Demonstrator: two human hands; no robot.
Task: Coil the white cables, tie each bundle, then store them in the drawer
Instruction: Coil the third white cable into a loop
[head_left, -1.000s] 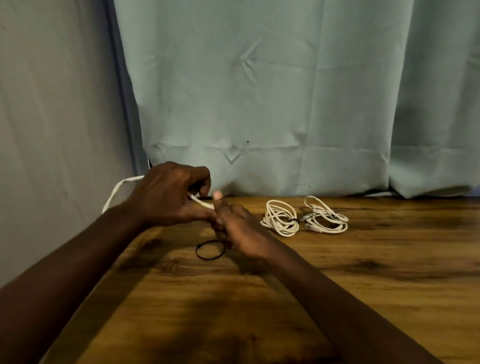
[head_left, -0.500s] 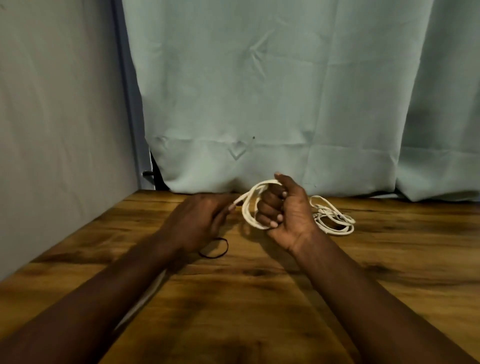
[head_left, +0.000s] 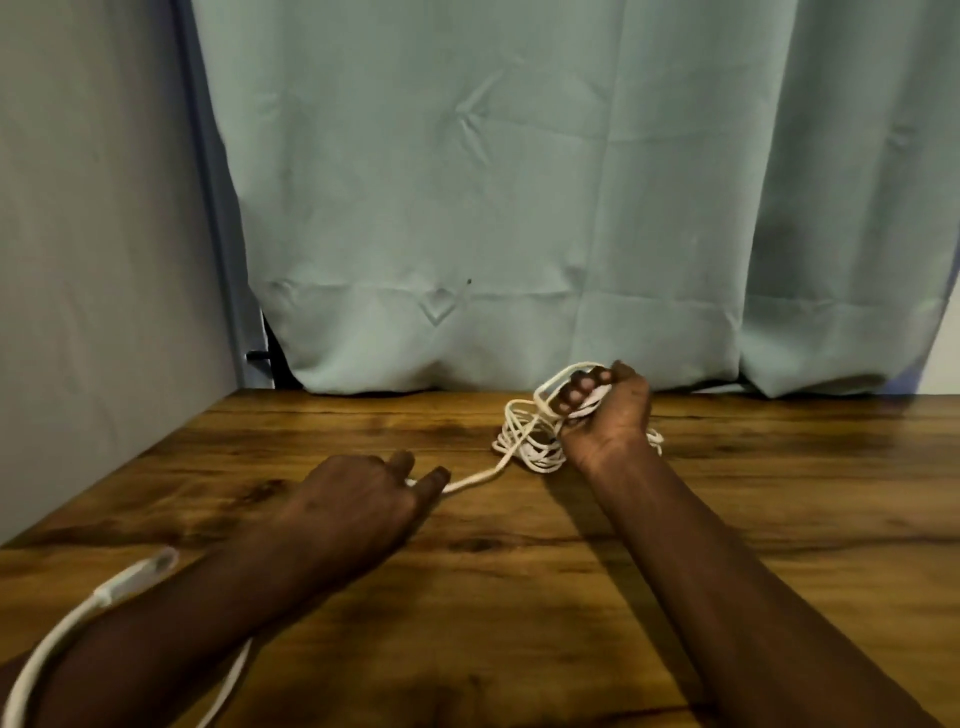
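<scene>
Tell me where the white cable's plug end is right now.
In the head view, the plug end lies at the lower left over the wooden table, close beside the left forearm and nearer the person than the left hand.

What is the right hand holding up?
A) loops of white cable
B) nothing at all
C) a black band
A: the right hand has its fingers curled round loops of the white cable, above the wooden table.
</scene>
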